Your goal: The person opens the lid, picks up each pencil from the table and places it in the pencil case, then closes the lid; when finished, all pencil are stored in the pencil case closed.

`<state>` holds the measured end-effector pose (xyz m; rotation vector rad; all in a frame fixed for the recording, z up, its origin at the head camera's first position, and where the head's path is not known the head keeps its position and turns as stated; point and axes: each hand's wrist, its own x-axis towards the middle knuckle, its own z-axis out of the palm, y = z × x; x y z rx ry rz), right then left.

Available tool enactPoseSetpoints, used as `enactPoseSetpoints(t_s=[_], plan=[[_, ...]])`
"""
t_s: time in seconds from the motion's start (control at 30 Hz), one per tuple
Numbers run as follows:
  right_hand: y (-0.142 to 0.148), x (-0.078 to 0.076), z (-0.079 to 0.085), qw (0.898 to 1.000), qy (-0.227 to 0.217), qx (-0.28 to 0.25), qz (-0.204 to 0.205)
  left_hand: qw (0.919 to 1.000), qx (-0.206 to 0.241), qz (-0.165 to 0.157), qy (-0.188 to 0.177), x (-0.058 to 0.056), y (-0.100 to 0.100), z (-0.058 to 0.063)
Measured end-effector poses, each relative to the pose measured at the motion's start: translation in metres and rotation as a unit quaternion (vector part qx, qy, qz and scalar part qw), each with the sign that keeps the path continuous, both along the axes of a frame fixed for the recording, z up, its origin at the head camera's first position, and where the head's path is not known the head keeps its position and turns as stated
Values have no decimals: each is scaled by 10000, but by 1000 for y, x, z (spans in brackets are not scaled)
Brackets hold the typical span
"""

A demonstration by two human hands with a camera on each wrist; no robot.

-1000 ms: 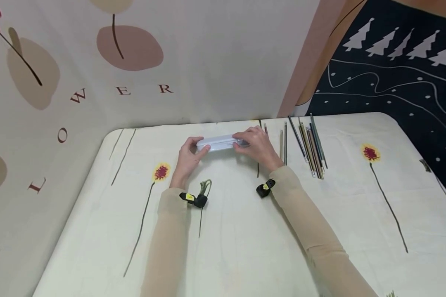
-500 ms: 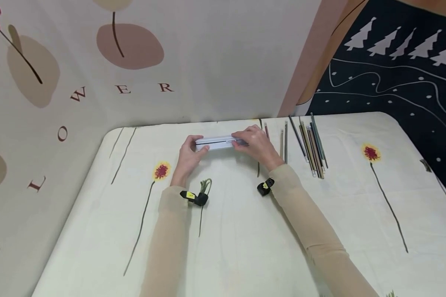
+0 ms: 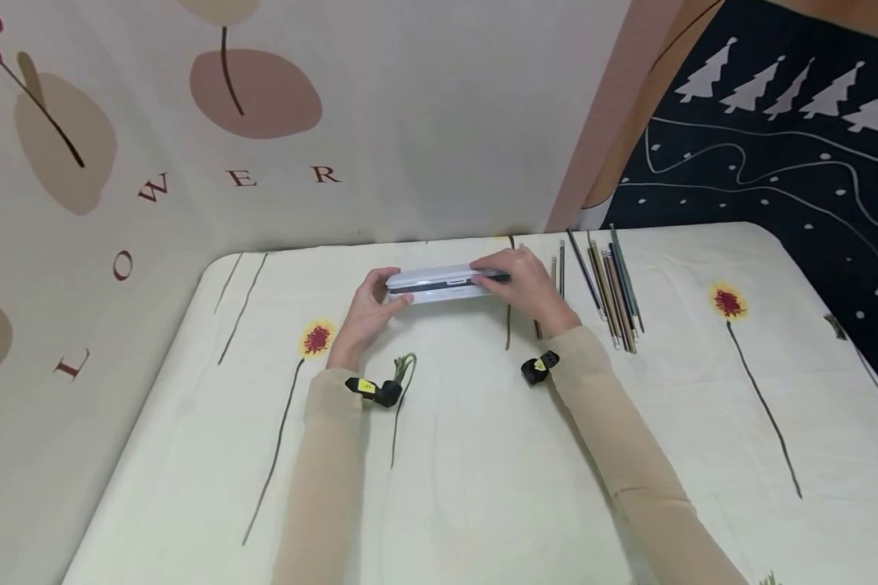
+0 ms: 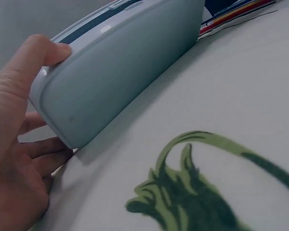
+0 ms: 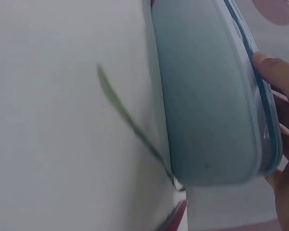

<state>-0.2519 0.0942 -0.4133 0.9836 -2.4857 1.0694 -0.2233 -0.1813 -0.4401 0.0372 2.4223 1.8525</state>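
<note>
A long, pale blue pencil case (image 3: 432, 296) lies across the far middle of the table, its lid slightly raised so a dark gap shows along the front. My left hand (image 3: 368, 313) holds the left end. In the left wrist view the thumb (image 4: 53, 53) presses the front rim of the case (image 4: 120, 72), with other fingers behind and below the end. At the right end, my right hand (image 3: 527, 280) grips the lid; the right wrist view shows its thumb at the dark gap of the case (image 5: 207, 96). What lies inside is hidden.
Right of the case lies a loose bundle of pencils (image 3: 615, 292), with a few separate pencils (image 3: 562, 272) nearer my right hand. A white cloth with printed flowers (image 3: 729, 302) covers the table. Fabric hangings (image 3: 439, 162) rise behind the far edge.
The gap between lid and base has widened, showing a dark band. My right hand has moved slightly to the right; the left hand stays at its end.
</note>
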Motion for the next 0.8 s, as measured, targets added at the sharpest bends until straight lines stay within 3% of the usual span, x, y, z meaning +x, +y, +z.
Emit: enactPoseSetpoints(t_s=[0.03,0.2,0.27,0.33,0.47,0.8], plan=[[4,0,-1,9999,-131,-85,-42,10000,-36,-59,-54,2,0,5],[27,0,-4,9932,-887,-708,-252,9994,-52,-283,-175,2,-4,6],[32,0,-5,9890,-1092,-951,-313,9992,16,-355,-160,-1,-7,-2],[35,-1,-5,9851,-1234,-1146,-348,9987,-30,-473,-175,-1,-9,-2],[34,-5,-2,9755,-1544,-1517,-397,9973,-127,-699,-210,1,-12,-2],[22,-21,8,9447,-2304,-2060,-1095,9929,-642,-981,-213,8,-9,-1]])
